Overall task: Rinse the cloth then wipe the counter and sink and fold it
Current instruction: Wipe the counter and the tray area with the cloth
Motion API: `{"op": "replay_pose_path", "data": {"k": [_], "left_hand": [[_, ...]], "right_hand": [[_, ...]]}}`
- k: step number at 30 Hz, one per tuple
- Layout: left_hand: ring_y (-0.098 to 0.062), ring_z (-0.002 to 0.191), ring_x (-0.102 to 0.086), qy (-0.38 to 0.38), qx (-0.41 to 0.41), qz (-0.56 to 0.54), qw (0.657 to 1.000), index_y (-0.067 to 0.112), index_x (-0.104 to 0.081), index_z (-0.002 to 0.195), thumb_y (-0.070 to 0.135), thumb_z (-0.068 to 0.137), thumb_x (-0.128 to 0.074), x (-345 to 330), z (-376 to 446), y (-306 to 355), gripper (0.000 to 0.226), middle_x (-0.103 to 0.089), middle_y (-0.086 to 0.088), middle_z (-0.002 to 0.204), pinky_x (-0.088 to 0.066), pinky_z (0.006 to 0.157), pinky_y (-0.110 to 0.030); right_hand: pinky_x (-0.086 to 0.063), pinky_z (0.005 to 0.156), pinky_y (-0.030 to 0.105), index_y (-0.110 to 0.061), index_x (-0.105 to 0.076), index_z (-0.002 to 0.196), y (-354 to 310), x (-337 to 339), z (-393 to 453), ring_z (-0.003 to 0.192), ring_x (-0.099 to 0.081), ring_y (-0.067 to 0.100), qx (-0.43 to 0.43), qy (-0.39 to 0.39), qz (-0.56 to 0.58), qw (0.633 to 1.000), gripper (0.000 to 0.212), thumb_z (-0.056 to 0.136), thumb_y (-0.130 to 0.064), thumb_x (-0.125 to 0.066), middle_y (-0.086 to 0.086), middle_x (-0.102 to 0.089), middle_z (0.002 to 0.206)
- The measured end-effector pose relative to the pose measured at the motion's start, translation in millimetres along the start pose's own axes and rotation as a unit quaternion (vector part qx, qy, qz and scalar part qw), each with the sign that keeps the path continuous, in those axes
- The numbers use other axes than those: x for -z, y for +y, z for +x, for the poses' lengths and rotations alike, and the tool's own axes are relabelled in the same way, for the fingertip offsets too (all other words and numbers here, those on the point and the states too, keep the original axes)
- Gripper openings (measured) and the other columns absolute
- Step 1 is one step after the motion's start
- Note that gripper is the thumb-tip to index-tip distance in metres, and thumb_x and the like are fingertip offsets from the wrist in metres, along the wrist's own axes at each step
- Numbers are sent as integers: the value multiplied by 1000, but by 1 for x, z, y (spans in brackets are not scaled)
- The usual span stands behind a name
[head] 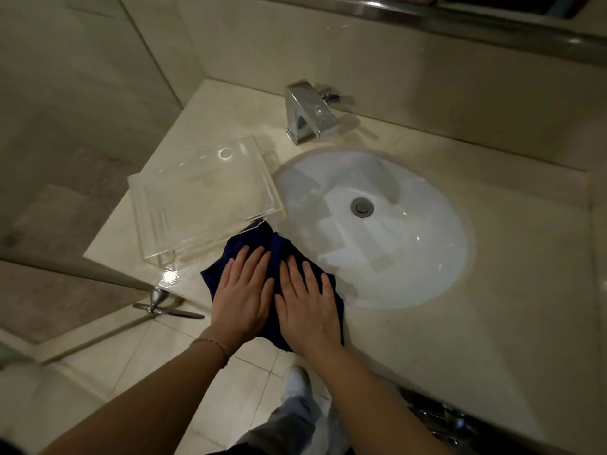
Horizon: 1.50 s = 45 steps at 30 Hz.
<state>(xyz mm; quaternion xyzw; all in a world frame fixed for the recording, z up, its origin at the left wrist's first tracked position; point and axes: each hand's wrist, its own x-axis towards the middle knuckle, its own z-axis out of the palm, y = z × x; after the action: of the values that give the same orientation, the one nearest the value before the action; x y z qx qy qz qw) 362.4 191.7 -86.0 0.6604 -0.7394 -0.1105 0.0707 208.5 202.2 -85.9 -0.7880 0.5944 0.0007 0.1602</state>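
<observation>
Head cam looks straight down at a beige stone bathroom counter [460, 323] with an oval white undermount sink [394, 257] set into it, round metal drain [362, 206] in the middle. Both hands are flat on a dark navy blue cloth [279, 251] that sits on the counter's front edge, just left of the sink — its near end hangs a bit over the edge. Left hand [243, 297] is palm-down, fingers straight and slightly spread, pressing the left half; right hand [308, 307] is the same on the right half, side by side with it, neither gripping anything. Thin beaded bracelet [216, 344] on the left wrist. Cloth's far corner touches, or maybe slips just under, a clear acrylic tray [203, 195] on the counter left of the sink — hard to tell through the clear plastic. Square chrome faucet [303, 113] stands behind the sink. Wet shine on the counter by the tray's near corner. Below: pale tiled floor [164, 372], a white shoe [297, 380], grey trouser leg.
</observation>
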Motion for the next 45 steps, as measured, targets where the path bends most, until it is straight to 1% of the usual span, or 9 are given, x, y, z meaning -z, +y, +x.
{"op": "replay_pose_path", "data": {"k": [7,17,21,24,27,31,36,42,45], "left_hand": [[-32,155,-16,1,41,8,999,18,-36,156,48,106,-21,-13,-23,27,60,-31,-11,164,-5,125,-46],[-32,153,-23,-7,22,21,999,20,-40,154,52,102,-32,-6,-20,20,62,-38,-12,160,-2,125,-43],[-33,148,-33,-3,6,29,1000,22,-46,151,56,99,-37,-2,-17,14,62,-46,-11,155,-12,121,-45],[-32,138,-44,32,-22,37,999,22,-55,142,59,93,-45,9,-10,2,62,-53,-8,147,-22,116,-46],[-30,125,-52,133,-32,23,990,20,-61,134,51,93,-48,33,5,-14,53,-57,-5,137,-30,108,-45],[-32,121,-51,208,80,24,975,13,-60,131,52,91,-56,72,31,-48,56,-57,-10,134,-36,104,-46],[-36,142,-29,150,266,-28,952,11,-43,145,63,95,-51,105,56,-85,74,-38,-13,152,-22,118,-50],[-43,140,-34,132,454,-246,846,0,-29,152,68,91,-56,114,75,-113,95,-33,-22,153,-35,111,-54],[-42,129,-50,108,484,-361,790,-3,-42,143,72,86,-59,104,78,-129,96,-47,-22,143,-45,107,-51]], "right_hand": [[-30,118,50,-18,-24,159,24,0,-43,149,-32,28,-5,6,-27,1000,60,106,-46,-20,5,-23,166],[-36,113,51,-17,-34,156,16,7,-40,145,-39,29,-30,-6,-32,999,61,104,-45,-21,6,-33,162],[-41,109,53,-17,-36,155,14,11,-36,141,-44,28,-38,-15,-18,999,61,105,-46,-14,5,-37,160],[-45,106,52,-13,-40,153,9,21,-22,139,-47,27,-38,1,4,999,61,104,-46,-22,7,-40,158],[-44,107,51,-8,-43,149,-5,37,8,138,-46,30,-21,47,27,998,62,104,-46,-24,12,-41,156],[-33,114,45,-4,-37,150,-30,66,62,143,-34,32,-34,115,112,986,66,104,-50,-24,15,-33,158],[-30,117,46,-4,-27,154,-55,95,123,143,-30,34,-82,122,172,974,73,102,-54,-37,15,-24,160],[-41,107,50,-6,-30,151,-61,104,172,133,-43,37,-200,35,322,925,85,93,-64,-52,15,-37,150],[-41,109,52,-8,-28,153,-58,100,181,135,-43,36,-232,4,360,904,91,89,-66,-57,14,-38,152]]}}
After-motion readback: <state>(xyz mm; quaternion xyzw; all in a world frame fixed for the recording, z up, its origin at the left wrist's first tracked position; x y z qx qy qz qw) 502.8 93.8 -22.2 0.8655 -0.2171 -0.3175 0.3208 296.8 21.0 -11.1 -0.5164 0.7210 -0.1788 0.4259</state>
